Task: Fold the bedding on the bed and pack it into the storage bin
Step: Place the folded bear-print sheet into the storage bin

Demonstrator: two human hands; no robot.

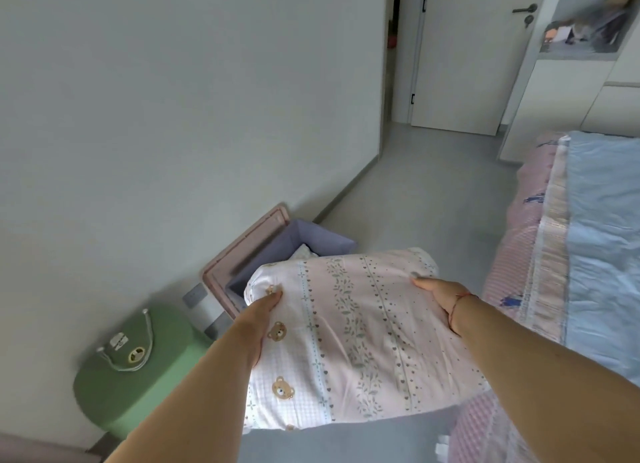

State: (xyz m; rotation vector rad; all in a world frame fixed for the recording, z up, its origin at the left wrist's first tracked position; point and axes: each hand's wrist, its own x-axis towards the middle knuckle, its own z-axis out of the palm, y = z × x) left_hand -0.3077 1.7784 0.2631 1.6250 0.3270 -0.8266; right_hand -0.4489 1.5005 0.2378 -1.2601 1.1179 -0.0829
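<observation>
A folded quilt (349, 334), pink and white with bears and leaf stripes, is held up off the floor between both hands, in front of and partly over the open storage bin (277, 251) standing against the wall. The left hand (258, 324) is laid flat along the quilt's left edge with fingers straight, and the right hand (438, 298) is wrapped over its right edge, thumb on top, the fingers below hidden. The bed (571, 240) with its blue cover is seen at right, a green side table (138, 376) at left beside the bin.
</observation>
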